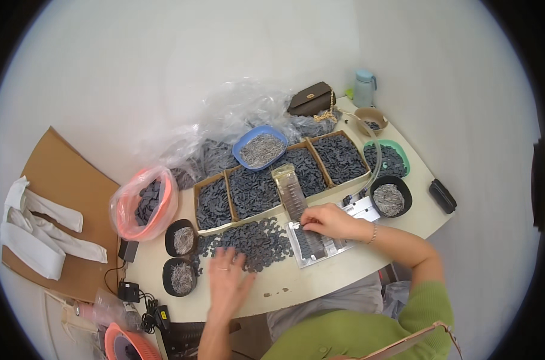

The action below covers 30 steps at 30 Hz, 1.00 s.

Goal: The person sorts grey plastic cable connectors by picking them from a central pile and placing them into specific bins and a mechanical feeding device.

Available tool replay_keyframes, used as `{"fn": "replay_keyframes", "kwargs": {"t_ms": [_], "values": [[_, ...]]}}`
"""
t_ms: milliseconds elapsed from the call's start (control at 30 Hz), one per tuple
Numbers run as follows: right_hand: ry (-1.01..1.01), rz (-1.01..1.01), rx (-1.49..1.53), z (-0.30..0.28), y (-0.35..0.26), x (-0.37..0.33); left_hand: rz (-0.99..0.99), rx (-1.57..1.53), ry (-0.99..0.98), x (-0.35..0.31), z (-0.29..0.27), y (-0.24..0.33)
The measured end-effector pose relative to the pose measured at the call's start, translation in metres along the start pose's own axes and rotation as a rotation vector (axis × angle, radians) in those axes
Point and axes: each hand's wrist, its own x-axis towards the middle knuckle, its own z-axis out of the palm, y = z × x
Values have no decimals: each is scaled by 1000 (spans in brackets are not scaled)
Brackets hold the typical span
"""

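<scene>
Several small dark grey flat parts (257, 240) lie loose in a heap on the table. My left hand (227, 282) is over the near left edge of this heap, slightly blurred, its fingers apart and nothing visible in them. At the metal fixture (329, 257), my right hand (332, 221) bends down with thumb and fingertips together over a row of dark parts (309, 243). What those fingertips hold, if anything, is too small to make out. A clear ribbed plastic tray (291, 195) leans between the fixture and the boxes behind it.
Behind the heap stands a divided cardboard box (228, 195) full of dark parts, with a blue basket (241, 157) of metal pins on it. Black bowls of pins (166, 279) sit at left and another bowl (408, 191) at right. A pink basket (117, 213) borders the left edge.
</scene>
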Motion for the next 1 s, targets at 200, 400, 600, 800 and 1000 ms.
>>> {"fn": "replay_keyframes", "kwargs": {"t_ms": [200,400,600,800,1000], "values": [[94,-186,-324,29,6,13,-445,107,225,-49,-25,-98],[82,-334,-603,31,6,2,-540,77,135,-61,-27,-139],[104,-362,-581,29,8,-3,-542,90,102,-55,-24,-145],[36,-295,-494,14,5,-1,-656,-18,61,-50,-31,-153],[205,-241,-543,-19,14,-23,-617,174,28,-55,-50,-152]]}}
